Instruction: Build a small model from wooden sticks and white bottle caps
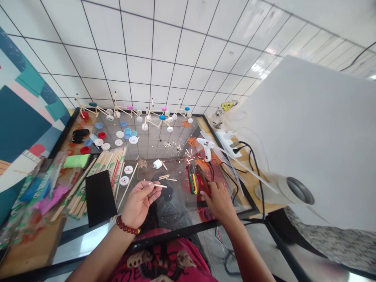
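Observation:
My left hand (143, 194) pinches a short wooden stick (160, 186) between thumb and fingertips, its free end pointing right. On the right, my right hand (219, 199) is closed around the handles of a pair of pliers (203, 175), whose dark jaws point away from me on the table; the palm hides part of the handles. A green and yellow utility knife (192, 178) lies just left of the pliers. Between my hands are several short cut sticks (164, 177) and a small white cylinder (158, 164) with a green spot.
A white glue gun (206, 148) and power strip (227, 141) are at right. Stick-and-cap models (152, 115) line the tiled wall. Bottle caps (120, 134), bundled sticks (108, 160) and a black rectangular piece (100, 198) lie left. Scraps dot the glass tabletop (173, 196).

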Tool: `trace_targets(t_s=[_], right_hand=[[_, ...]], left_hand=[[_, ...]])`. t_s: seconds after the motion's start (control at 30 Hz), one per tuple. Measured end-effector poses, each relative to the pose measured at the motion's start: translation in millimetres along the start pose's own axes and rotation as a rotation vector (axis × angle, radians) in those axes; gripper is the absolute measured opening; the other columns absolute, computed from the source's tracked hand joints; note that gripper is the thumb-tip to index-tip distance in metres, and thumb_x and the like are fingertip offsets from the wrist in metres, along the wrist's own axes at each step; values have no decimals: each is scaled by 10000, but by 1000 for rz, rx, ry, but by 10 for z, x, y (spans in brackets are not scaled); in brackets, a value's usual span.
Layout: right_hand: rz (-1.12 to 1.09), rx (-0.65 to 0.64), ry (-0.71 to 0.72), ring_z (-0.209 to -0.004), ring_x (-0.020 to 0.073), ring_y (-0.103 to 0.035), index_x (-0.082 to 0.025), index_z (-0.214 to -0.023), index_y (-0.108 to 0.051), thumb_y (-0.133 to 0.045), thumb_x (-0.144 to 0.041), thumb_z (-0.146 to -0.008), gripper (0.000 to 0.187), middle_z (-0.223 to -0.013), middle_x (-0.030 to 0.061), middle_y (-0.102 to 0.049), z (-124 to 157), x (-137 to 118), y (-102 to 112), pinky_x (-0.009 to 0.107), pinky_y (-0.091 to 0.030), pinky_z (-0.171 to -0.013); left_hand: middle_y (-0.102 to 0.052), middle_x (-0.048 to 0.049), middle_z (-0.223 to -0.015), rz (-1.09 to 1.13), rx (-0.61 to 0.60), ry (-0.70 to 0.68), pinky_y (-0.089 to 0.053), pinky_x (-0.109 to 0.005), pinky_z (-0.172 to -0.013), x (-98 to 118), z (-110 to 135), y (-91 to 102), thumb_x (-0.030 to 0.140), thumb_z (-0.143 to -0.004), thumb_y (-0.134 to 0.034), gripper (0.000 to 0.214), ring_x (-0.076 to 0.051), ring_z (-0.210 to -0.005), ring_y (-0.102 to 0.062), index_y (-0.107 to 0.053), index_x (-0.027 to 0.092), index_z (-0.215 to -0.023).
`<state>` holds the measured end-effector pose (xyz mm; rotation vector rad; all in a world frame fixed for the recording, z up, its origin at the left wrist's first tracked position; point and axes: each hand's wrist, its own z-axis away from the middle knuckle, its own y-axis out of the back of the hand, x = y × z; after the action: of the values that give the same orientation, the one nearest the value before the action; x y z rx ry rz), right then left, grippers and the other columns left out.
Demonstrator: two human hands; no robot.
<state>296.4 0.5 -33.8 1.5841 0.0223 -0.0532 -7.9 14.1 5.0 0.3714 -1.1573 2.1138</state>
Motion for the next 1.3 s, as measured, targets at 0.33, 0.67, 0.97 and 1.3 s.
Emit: trace_targets(t_s=[0.33,0.67,0.97,1.3], right_hand=[[43,30,-9,-1021,337,-597,-113,-1120,-618,-590,-348,-1010,261,-1143,208,-615,40,-91,-81,428,-460,-881],[20,90,13,-1020,335,-575,-117,-1111,-623,-544,-338,-1020,253,-1176,221,-602,77,-105,-131,457,-469,-901],[-182,282,-16,-1189,399,-567,-178,-1099,-673,-590,-368,-985,237,-1308,220,-583,108,-322,121,575,-479,-961],[-857,181,445,-793,224,-697,-244,-948,-716,-534,-263,-1043,207,-841,58,-748,-1,-1221,228,364,-538,-736]], left_hand=[[-800,-41,-776,-173,-61,-154,-592,-215,-556,-54,111,-66,330,-573,-996,413,-130,-585,-715,-641,159,-696],[-816,-43,-817,-181,4,-252,-614,-226,-643,-84,63,-44,312,-518,-1022,378,-137,-655,-742,-723,157,-689],[-819,-65,-851,-184,-3,-200,-625,-262,-680,-119,44,-17,298,-590,-1002,334,-160,-704,-753,-728,151,-713],[-826,-95,-846,-272,-12,-266,-626,-270,-671,-183,101,11,427,-570,-1001,378,-182,-728,-748,-831,160,-776]])
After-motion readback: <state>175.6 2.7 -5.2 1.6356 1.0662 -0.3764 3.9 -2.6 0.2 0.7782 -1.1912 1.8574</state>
